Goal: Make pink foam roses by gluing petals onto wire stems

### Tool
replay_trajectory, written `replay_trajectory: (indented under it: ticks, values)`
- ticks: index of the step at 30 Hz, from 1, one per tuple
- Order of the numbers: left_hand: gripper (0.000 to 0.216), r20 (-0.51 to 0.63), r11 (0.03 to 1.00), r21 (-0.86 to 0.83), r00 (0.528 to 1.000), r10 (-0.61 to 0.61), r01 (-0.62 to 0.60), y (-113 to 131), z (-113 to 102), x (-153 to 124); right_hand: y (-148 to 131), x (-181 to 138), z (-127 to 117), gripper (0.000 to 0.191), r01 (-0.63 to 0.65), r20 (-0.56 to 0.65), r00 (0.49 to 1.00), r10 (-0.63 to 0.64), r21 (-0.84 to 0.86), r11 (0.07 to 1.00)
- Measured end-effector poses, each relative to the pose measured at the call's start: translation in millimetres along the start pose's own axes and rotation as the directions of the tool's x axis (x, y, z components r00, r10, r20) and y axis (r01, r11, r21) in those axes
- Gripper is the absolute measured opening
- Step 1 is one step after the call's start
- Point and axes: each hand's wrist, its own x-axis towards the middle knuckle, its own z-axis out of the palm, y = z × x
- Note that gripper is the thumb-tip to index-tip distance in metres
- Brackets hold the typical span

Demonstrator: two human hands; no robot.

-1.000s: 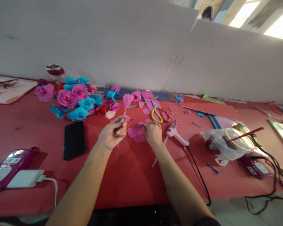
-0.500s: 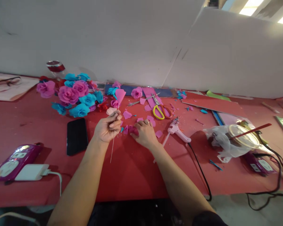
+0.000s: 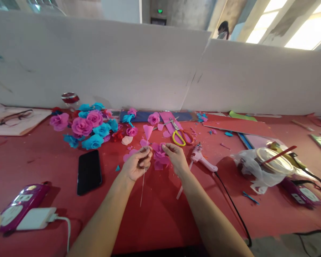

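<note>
My left hand [image 3: 137,164] is closed round a thin wire stem [image 3: 142,187], which slants upright through the fingers. A pink paper petal [image 3: 148,131], rolled to a cone, tops the stem. Close beside it, my right hand [image 3: 177,159] pinches the edge of a pink petal [image 3: 162,147] between thumb and fingers. Loose pink petals [image 3: 159,164] lie on the red table below and between the hands. A pale pink petal [image 3: 127,140] rests behind my left hand.
Pink and blue paper roses [image 3: 81,126] fill the back left. Yellow-and-orange scissors [image 3: 179,137] lie behind my right hand, with a corded glue gun [image 3: 203,159] to its right. A phone [image 3: 89,172] lies left; a bagged cup [image 3: 273,160] stands right. A low white partition [image 3: 109,64] runs behind.
The view has tilted upward. My left hand has brought the stem nearer to my right hand. My right hand lay over the petals and now pinches one; the petals are more gathered.
</note>
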Motion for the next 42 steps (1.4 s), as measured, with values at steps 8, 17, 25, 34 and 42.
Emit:
replay_trajectory:
  ticks: [8,17,25,34,42]
  values:
    - [0.017,-0.042,0.988,0.138,0.996,0.076,-0.069,-12.2,7.5,2.8,-9.5,3.4,-12.1,0.027,-0.223,0.069,0.975,0.212,0.280,0.934]
    - [0.026,-0.188,0.954,0.226,0.952,0.239,-0.195,-14.5,9.1,4.4,-10.2,-3.7,-7.2,0.037,-0.079,0.150,0.985,0.081,-0.021,0.997]
    - [0.045,-0.257,0.913,0.397,0.943,0.210,-0.095,-6.7,2.0,1.8,-0.2,-1.9,-13.5,0.016,0.093,0.016,0.995,-0.103,-0.585,0.806]
    - [0.017,-0.390,0.889,0.386,0.830,0.399,-0.247,25.8,-21.1,1.6,-8.7,12.1,12.7,0.018,0.172,0.148,0.985,-0.087,-0.806,0.566]
    - [0.006,-0.376,0.940,0.254,0.872,0.312,-0.227,30.0,-30.8,3.7,-0.6,51.7,60.9,0.016,0.100,0.093,0.995,-0.041,-0.818,0.567]
